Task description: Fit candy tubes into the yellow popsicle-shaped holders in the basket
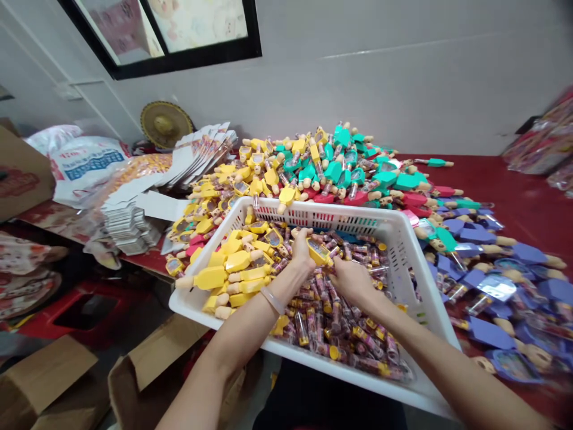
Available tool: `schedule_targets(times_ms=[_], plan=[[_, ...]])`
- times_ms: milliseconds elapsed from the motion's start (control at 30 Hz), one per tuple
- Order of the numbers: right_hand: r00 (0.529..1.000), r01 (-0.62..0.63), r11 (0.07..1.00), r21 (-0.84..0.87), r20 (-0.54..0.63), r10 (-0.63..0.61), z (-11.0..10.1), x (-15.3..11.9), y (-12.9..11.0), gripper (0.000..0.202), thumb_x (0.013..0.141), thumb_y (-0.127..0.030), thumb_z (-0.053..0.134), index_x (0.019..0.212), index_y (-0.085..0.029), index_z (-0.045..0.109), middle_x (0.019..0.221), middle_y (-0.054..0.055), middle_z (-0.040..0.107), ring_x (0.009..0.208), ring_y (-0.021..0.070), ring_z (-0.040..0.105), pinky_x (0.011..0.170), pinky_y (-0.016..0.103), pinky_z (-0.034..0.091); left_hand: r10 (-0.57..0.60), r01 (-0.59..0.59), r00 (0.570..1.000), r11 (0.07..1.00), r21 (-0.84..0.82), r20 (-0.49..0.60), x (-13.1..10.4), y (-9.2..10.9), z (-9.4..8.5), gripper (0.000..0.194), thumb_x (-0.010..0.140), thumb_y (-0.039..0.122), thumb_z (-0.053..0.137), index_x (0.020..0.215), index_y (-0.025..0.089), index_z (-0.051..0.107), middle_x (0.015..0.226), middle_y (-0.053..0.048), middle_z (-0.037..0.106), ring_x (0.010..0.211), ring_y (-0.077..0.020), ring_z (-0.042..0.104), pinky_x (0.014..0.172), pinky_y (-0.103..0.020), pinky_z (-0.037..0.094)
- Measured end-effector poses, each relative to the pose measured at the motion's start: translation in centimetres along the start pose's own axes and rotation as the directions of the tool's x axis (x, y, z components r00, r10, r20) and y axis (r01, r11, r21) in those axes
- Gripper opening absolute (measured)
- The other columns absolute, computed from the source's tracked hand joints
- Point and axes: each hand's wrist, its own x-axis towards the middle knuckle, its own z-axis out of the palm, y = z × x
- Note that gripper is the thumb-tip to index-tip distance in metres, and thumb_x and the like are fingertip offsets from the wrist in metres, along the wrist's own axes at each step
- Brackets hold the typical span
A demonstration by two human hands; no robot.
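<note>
A white plastic basket sits tilted in front of me, filled with small clear candy tubes and, on its left side, yellow popsicle-shaped toys. My left hand grips one yellow toy over the middle of the basket. My right hand is closed right beside it, fingertips at the toy's lower end, apparently pinching a small tube that I cannot make out clearly.
A red table behind the basket holds heaps of yellow, teal, red and purple toys. Stacks of flat printed cards lie at left, with bags, cardboard boxes and a red stool below.
</note>
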Motion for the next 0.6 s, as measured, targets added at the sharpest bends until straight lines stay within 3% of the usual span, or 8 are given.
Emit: schedule_targets(times_ms=[67, 167, 233, 300, 367, 433, 500, 600], plan=[[0.991, 0.009, 0.966, 0.258, 0.128, -0.044, 0.2, 0.0, 0.1, 0.023, 0.082, -0.038, 0.061, 0.071, -0.019, 0.053, 0.060, 0.001, 0.060, 0.057, 0.0170, 0.058, 0.054, 0.024, 0.039, -0.047, 0.047, 0.997, 0.999, 0.009, 0.056, 0.0, 0.4, -0.1, 0.027, 0.063, 0.017, 0.064, 0.066, 0.019, 0.038, 0.053, 0.005, 0.043, 0.046, -0.0090, 0.047, 0.053, -0.024, 0.045], [0.866, -0.221, 0.672, 0.707, 0.459, -0.198, 0.1, -0.2, 0.2, 0.050, 0.082, -0.058, 0.058, 0.054, -0.023, 0.038, 0.037, -0.007, 0.036, 0.033, 0.0093, 0.032, 0.038, 0.022, 0.025, -0.132, 0.133, 0.968, 0.991, 0.011, 0.215, -0.4, 1.2, 0.1, 0.030, 0.063, 0.021, 0.069, 0.064, 0.019, 0.039, 0.055, 0.003, 0.042, 0.050, -0.0107, 0.049, 0.056, -0.027, 0.049], [0.768, -0.354, 0.516, 0.780, 0.557, -0.316, 0.0, -0.4, 0.2, 0.056, 0.084, -0.064, 0.054, 0.051, -0.025, 0.030, 0.033, -0.009, 0.025, 0.029, 0.0074, 0.021, 0.034, 0.022, 0.019, -0.156, 0.154, 0.942, 0.988, 0.030, 0.296, -0.7, 1.6, 0.3, 0.032, 0.066, 0.025, 0.071, 0.063, 0.019, 0.039, 0.055, 0.003, 0.041, 0.051, -0.0107, 0.049, 0.057, -0.027, 0.051], [0.740, -0.348, 0.554, 0.756, 0.584, -0.332, 0.0, -0.4, 0.5, 0.054, 0.086, -0.065, 0.049, 0.054, -0.024, 0.036, 0.034, -0.009, 0.028, 0.029, 0.0081, 0.022, 0.035, 0.022, 0.020, -0.165, 0.118, 0.950, 0.976, 0.181, 0.267, -0.9, 1.6, 0.1, 0.031, 0.070, 0.029, 0.072, 0.063, 0.018, 0.044, 0.057, 0.001, 0.045, 0.053, -0.0118, 0.052, 0.057, -0.026, 0.050], [0.819, -0.205, 0.759, 0.618, 0.533, -0.213, 0.0, -0.1, 1.1, 0.045, 0.087, -0.061, 0.050, 0.065, -0.022, 0.048, 0.041, -0.005, 0.042, 0.034, 0.0110, 0.036, 0.040, 0.023, 0.028, -0.168, 0.086, 0.970, 0.911, 0.402, 0.173, -1.0, 1.3, -0.4, 0.027, 0.073, 0.032, 0.072, 0.067, 0.017, 0.051, 0.061, -0.003, 0.052, 0.055, -0.0150, 0.055, 0.054, -0.027, 0.049], [0.930, -0.043, 0.947, 0.318, 0.359, -0.079, -0.2, 0.4, 2.1, 0.032, 0.085, -0.051, 0.058, 0.086, -0.018, 0.057, 0.060, 0.003, 0.061, 0.049, 0.0172, 0.055, 0.050, 0.026, 0.037, -0.181, 0.100, 0.979, 0.820, 0.564, 0.090, -0.9, 0.9, -0.8, 0.027, 0.074, 0.034, 0.074, 0.071, 0.014, 0.057, 0.064, -0.008, 0.056, 0.055, -0.0195, 0.058, 0.049, -0.030, 0.047], [0.982, -0.005, 0.998, 0.068, 0.190, -0.008, -0.6, 1.1, 3.0, 0.040, 0.082, -0.044, 0.063, 0.108, -0.014, 0.056, 0.082, 0.012, 0.069, 0.072, 0.0256, 0.065, 0.062, 0.031, 0.043, -0.166, 0.100, 0.985, 0.780, 0.617, 0.051, -0.3, 1.5, -0.4, 0.027, 0.074, 0.031, 0.076, 0.072, 0.012, 0.058, 0.062, -0.009, 0.056, 0.052, -0.0206, 0.057, 0.047, -0.030, 0.044], [0.999, -0.016, 0.999, 0.028, -0.049, 0.017, -1.7, 1.9, 3.6, 0.062, 0.086, -0.048, 0.058, 0.132, -0.009, 0.042, 0.111, 0.020, 0.065, 0.097, 0.0328, 0.064, 0.075, 0.037, 0.046, -0.050, 0.008, 0.997, 0.781, 0.624, 0.050, 1.9, 5.0, 2.5, 0.024, 0.075, 0.030, 0.076, 0.076, 0.014, 0.058, 0.068, -0.007, 0.058, 0.056, -0.0177, 0.057, 0.051, -0.027, 0.045]])
